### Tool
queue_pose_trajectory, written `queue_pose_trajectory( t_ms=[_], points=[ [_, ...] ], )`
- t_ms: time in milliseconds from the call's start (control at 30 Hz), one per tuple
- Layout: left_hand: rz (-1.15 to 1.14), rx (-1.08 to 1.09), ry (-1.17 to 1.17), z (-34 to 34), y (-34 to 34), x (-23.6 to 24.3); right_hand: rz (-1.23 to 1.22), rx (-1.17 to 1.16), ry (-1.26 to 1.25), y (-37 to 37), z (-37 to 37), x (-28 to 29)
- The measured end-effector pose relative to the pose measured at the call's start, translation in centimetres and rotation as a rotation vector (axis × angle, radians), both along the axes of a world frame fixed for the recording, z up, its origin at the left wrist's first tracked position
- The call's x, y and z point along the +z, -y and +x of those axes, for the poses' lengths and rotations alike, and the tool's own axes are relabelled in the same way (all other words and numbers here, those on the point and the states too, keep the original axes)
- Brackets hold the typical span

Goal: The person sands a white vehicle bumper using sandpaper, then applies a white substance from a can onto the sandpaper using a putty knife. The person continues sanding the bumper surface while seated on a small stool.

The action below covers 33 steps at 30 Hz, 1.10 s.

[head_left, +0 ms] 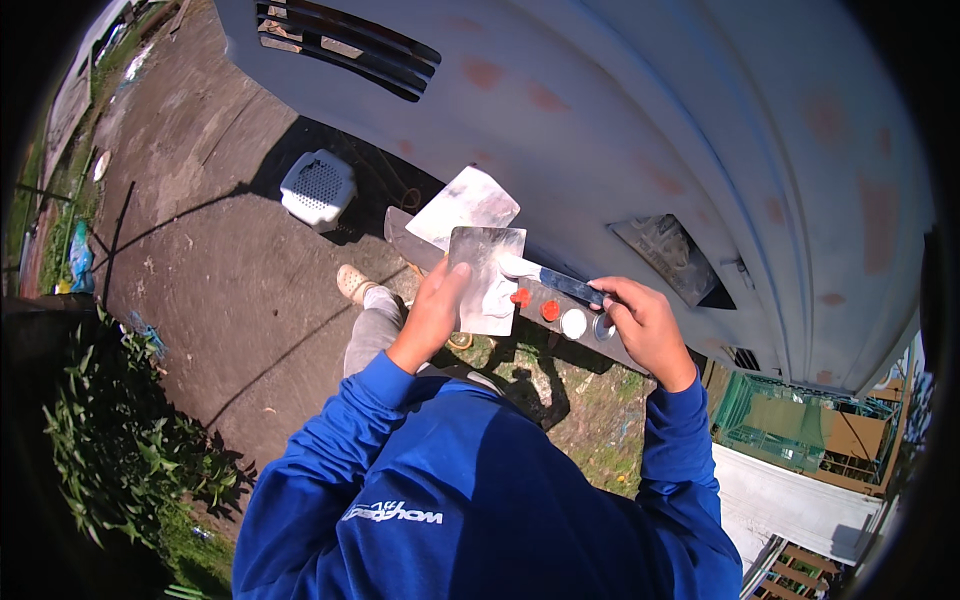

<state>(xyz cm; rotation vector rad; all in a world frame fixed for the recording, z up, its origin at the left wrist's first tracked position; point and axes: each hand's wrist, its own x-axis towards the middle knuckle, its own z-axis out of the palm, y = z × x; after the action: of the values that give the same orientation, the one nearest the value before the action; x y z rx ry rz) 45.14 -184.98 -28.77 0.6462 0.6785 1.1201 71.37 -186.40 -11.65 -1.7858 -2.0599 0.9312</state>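
Observation:
My left hand (pixel 432 315) grips a flat rectangular metal plate (pixel 487 250) by its left edge. White paste (pixel 497 297) is smeared on the plate's lower right part. My right hand (pixel 645 325) is closed on the dark blue handle of a putty knife (pixel 568 283). The knife's white-coated end touches or hovers just over the plate's right edge; I cannot tell which. Just beyond the plate, a second pale sheet (pixel 468 205) with white and grey smears rests on a grey ledge. Below the knife on that ledge are an orange-red cap (pixel 550 310), a smaller orange-red piece, a white round lid (pixel 574 323) and a round tin (pixel 603 327), partly behind my fingers.
A large grey vehicle body panel (pixel 600 110) with reddish patches and slotted openings fills the far and right side. A white perforated stool (pixel 319 190) stands on the ground at left. Leafy plants (pixel 120 430) grow at lower left; a green mesh crate (pixel 770 420) is at right.

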Motion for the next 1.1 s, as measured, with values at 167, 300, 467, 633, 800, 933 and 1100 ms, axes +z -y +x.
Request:
queue_pose_trajectory(
  t_ms=[167,300,467,633,800,933,1100],
  points=[
    [-0.244,0.004,0.327,-1.5,1.2,3.5,0.449,0.387,0.362,0.6,-3.1,2.3],
    [-0.323,-0.076,0.508,-2.8,1.9,3.2,0.523,0.504,0.554,1.3,-3.9,4.1],
    [-0.356,-0.09,0.489,-3.3,3.0,3.3,0.575,0.604,0.67,1.1,-5.1,7.3],
    [-0.157,-0.051,0.211,-2.5,3.1,-0.5,0.518,0.568,0.59,1.4,-5.7,8.5],
    [0.107,0.097,-0.134,-1.7,2.5,-2.9,0.463,0.386,0.387,2.4,-4.5,7.3],
    [0.03,0.182,-0.194,-4.7,4.0,-2.3,0.267,0.12,0.167,2.3,-2.7,1.9],
    [-0.074,0.207,-0.135,-9.2,8.1,1.0,0.149,-0.052,0.133,-0.3,-0.3,-12.8]
  ],
)
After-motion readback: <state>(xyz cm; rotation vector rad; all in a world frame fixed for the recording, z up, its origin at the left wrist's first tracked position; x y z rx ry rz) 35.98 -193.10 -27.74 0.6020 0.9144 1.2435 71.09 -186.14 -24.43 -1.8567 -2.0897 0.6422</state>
